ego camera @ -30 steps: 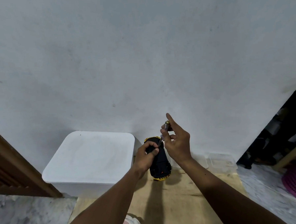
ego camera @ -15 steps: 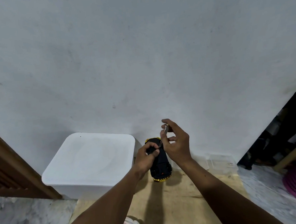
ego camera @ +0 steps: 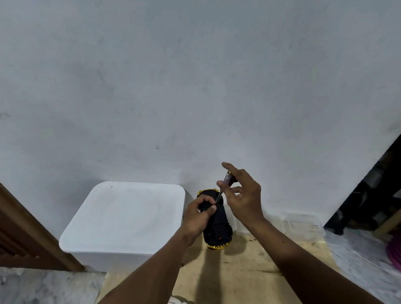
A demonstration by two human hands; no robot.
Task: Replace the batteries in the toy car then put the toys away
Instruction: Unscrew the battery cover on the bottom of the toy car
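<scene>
The toy car [ego camera: 218,230] under the fingers [ego camera: 206,201] of the left hand [ego camera: 198,216] is black, with yellow-gold trim at both ends and a small red dot. The screwdriver [ego camera: 224,182] pinched in the right hand [ego camera: 245,200] is dark reddish with a gold cap. Left of the fingers is a plain white box [ego camera: 126,216]. Nearer than them is a tan board [ego camera: 236,277].

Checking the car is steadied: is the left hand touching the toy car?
Touching. The head view shows the left hand gripping the toy car, fingers curled over it.

A white bin [ego camera: 124,216] stands left of the toy car [ego camera: 218,227], wall [ego camera: 191,82] behind; near board [ego camera: 236,277] open.
</scene>
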